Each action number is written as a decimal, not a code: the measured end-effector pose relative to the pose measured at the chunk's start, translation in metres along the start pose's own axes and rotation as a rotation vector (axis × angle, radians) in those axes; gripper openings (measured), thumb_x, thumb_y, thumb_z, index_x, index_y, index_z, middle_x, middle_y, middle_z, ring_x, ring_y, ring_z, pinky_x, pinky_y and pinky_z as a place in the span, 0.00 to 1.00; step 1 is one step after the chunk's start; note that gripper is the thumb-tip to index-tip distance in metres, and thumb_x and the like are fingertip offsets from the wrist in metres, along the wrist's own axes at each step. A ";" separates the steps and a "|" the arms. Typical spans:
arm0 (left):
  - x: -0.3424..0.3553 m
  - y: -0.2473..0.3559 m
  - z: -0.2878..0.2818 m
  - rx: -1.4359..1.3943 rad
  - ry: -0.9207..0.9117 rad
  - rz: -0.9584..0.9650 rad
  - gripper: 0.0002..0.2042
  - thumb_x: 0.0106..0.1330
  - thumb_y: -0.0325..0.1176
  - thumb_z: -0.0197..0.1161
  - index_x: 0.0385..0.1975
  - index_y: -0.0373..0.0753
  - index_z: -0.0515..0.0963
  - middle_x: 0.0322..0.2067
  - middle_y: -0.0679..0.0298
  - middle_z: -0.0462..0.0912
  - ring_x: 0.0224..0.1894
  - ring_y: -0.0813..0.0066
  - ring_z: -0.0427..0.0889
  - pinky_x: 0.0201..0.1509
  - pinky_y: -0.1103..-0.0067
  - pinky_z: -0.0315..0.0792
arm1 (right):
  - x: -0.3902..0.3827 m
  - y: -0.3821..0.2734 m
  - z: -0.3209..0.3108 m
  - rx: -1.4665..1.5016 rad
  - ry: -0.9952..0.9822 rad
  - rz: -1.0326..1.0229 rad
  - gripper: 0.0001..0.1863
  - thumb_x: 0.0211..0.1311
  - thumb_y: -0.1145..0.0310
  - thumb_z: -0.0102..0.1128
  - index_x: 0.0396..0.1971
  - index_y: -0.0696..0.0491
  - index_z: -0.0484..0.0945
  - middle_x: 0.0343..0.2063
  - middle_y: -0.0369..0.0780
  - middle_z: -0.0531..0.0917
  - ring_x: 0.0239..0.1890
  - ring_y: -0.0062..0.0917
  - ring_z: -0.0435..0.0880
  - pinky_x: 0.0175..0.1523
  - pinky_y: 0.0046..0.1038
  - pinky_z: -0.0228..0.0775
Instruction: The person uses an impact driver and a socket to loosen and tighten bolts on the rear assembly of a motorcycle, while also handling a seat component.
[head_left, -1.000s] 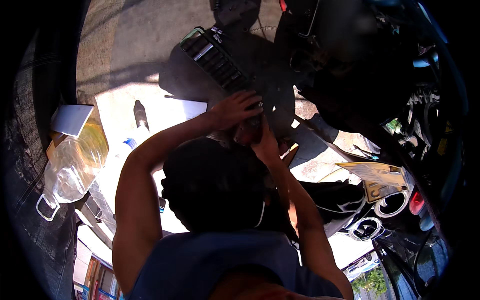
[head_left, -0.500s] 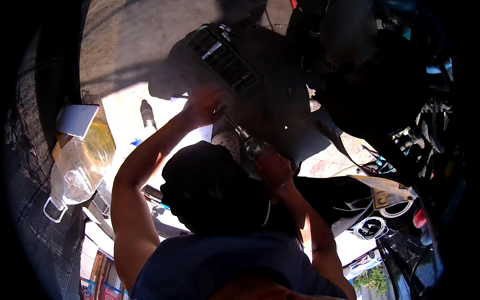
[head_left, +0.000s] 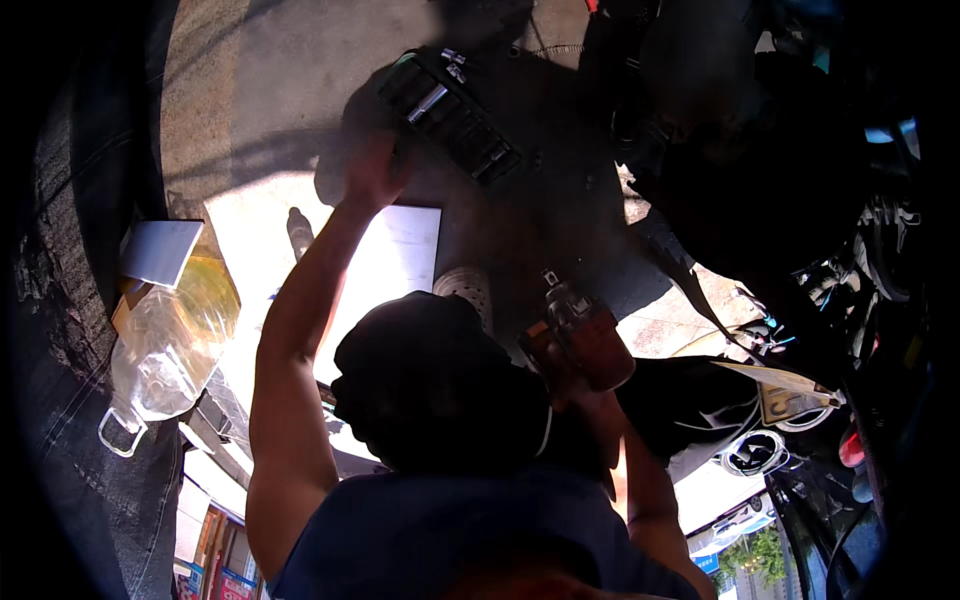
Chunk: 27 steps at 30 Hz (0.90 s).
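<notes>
My right hand (head_left: 575,392) is closed round the grip of a cordless impact wrench (head_left: 585,335), whose bare square drive points up and away from me. My left hand (head_left: 375,175) reaches forward over the shaded floor, just short of a dark socket tray (head_left: 470,128). Its fingers are dim and blurred, so whether they hold anything does not show. A long shiny socket (head_left: 428,103) lies across the tray, with another socket (head_left: 490,160) at its near right end. Small metal fittings (head_left: 455,65) rest on the floor beyond it.
A white sheet or board (head_left: 400,255) lies beneath my left forearm, near a perforated shoe (head_left: 465,287). At left stand a clear plastic jug (head_left: 165,370) and a dark bottle-like object (head_left: 299,232). Coiled pale cable (head_left: 755,455) and a large dark mass (head_left: 770,170) occupy the right.
My left hand has left the front of the wrench and moved forward toward the tray. The long metal piece is off the wrench's drive, and the wrench has shifted right and back.
</notes>
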<state>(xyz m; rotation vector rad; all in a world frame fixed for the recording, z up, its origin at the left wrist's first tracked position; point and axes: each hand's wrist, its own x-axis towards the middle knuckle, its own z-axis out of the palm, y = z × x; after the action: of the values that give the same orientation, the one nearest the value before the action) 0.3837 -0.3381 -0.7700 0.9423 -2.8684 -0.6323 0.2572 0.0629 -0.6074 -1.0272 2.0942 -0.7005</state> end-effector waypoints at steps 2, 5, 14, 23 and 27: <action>0.023 -0.003 0.009 0.019 0.095 0.193 0.19 0.54 0.39 0.72 0.43 0.41 0.77 0.41 0.52 0.82 0.45 0.51 0.81 0.47 0.63 0.75 | 0.000 0.008 -0.005 0.199 -0.028 0.170 0.16 0.57 0.76 0.65 0.46 0.52 0.82 0.39 0.40 0.84 0.40 0.30 0.84 0.42 0.30 0.78; 0.026 0.019 0.008 -0.026 0.324 0.284 0.28 0.51 0.33 0.71 0.56 0.44 0.75 0.47 0.52 0.75 0.51 0.50 0.76 0.56 0.60 0.71 | 0.023 -0.006 -0.022 -0.027 0.166 -0.170 0.12 0.59 0.78 0.66 0.44 0.55 0.83 0.40 0.41 0.84 0.41 0.29 0.85 0.46 0.28 0.78; 0.098 0.028 -0.033 0.130 0.046 0.436 0.27 0.52 0.34 0.73 0.55 0.49 0.75 0.46 0.54 0.78 0.48 0.53 0.80 0.48 0.64 0.78 | 0.056 -0.013 -0.007 0.028 0.106 -0.263 0.33 0.45 0.76 0.71 0.58 0.47 0.77 0.55 0.42 0.80 0.60 0.40 0.78 0.61 0.37 0.75; 0.032 0.105 -0.064 -1.527 0.010 -0.491 0.12 0.74 0.36 0.59 0.50 0.36 0.74 0.41 0.59 0.83 0.44 0.69 0.85 0.46 0.71 0.81 | 0.096 -0.031 0.007 0.194 0.194 -0.228 0.28 0.51 0.74 0.70 0.56 0.46 0.79 0.53 0.39 0.80 0.58 0.34 0.77 0.59 0.35 0.73; 0.007 0.135 -0.073 -1.790 -0.031 -0.486 0.14 0.76 0.35 0.55 0.54 0.34 0.74 0.42 0.58 0.83 0.45 0.70 0.85 0.46 0.72 0.81 | 0.094 -0.031 0.015 0.751 0.035 0.126 0.19 0.60 0.75 0.67 0.51 0.52 0.79 0.41 0.37 0.82 0.43 0.20 0.81 0.48 0.27 0.74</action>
<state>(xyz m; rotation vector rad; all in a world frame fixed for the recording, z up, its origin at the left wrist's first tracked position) 0.3157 -0.2701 -0.6499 0.9891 -0.9403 -2.3805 0.2407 -0.0344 -0.6272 -0.4574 1.6681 -1.3039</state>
